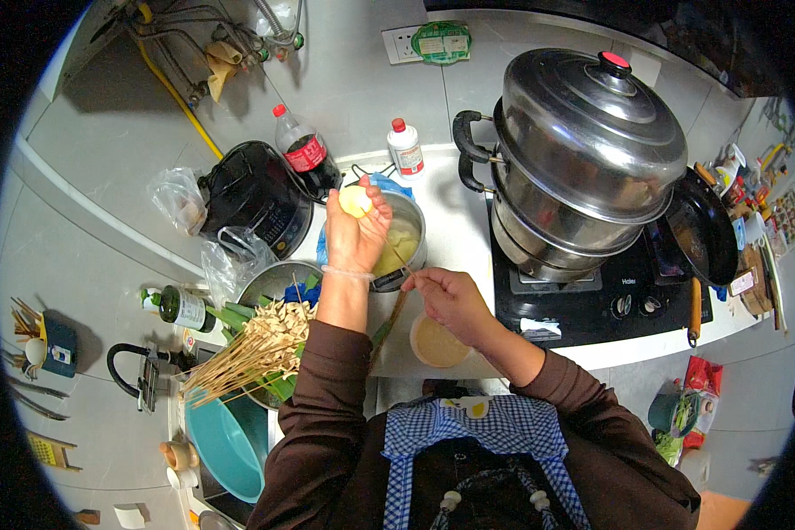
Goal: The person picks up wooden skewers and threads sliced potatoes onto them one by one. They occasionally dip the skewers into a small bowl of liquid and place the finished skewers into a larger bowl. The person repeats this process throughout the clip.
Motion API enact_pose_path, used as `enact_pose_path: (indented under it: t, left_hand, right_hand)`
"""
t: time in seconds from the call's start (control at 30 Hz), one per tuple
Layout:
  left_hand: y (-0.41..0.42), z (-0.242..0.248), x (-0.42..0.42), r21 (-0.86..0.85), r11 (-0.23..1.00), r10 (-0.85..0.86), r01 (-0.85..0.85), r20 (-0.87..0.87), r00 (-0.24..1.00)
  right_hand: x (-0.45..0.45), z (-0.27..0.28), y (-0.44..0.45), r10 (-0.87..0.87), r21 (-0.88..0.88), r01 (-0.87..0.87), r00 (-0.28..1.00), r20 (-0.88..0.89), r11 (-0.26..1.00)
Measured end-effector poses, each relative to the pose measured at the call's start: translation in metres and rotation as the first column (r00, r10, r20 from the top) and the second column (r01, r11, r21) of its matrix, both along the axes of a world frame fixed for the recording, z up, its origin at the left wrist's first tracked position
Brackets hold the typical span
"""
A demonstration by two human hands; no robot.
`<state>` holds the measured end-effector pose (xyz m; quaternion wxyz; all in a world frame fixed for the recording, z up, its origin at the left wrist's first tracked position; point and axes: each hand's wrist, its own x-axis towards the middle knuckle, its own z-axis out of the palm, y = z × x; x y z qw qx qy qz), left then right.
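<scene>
My left hand [358, 232] is raised over a metal pot [416, 211] and holds a pale yellow slice [356, 201], perhaps potato, in its fingers. Similar slices [404, 244] lie inside the pot. Between the thumb and fingers of my right hand [447, 298] is a thin wooden skewer [399, 257], which slants up toward the left hand. Whether its tip touches the slice I cannot tell. More bare skewers [391, 324] lie below, beside a round tan board or lid [439, 341]. Left of my forearm, a bundle of skewers [228, 361] carries cream-coloured folded food pieces [281, 328].
A tall steel steamer [580, 146] stands on the black cooktop [589, 318], near a frying pan [702, 225]. Behind the pot are a cola bottle [307, 156], a white bottle [406, 151] and a black cooker [258, 199]. A teal basin [222, 450] sits in the sink.
</scene>
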<state>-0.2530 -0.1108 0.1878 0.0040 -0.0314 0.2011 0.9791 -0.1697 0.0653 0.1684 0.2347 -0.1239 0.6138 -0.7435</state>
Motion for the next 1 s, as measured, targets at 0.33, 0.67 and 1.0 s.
enact_pose_path:
  t: [0.33, 0.67, 1.0]
  left_hand:
    - [-0.001, 0.005, 0.005, 0.098, 0.994, -0.04, 0.038, 0.027, 0.999]
    - [-0.006, 0.01, 0.008, 0.083, 0.996, 0.029, -0.032, 0.038, 0.999]
    - [-0.009, 0.015, 0.011, -0.022, 0.998, 0.054, -0.054, -0.005, 0.999]
  right_hand:
    - [0.005, -0.006, -0.01, -0.088, 0.183, 0.18, 0.902, -0.422, 0.967]
    - [0.007, -0.003, -0.024, -0.156, 0.144, 0.237, 0.891, -0.427, 0.961]
    - [0.004, -0.007, -0.028, 0.074, 0.402, 0.392, 0.634, -0.77, 0.827]
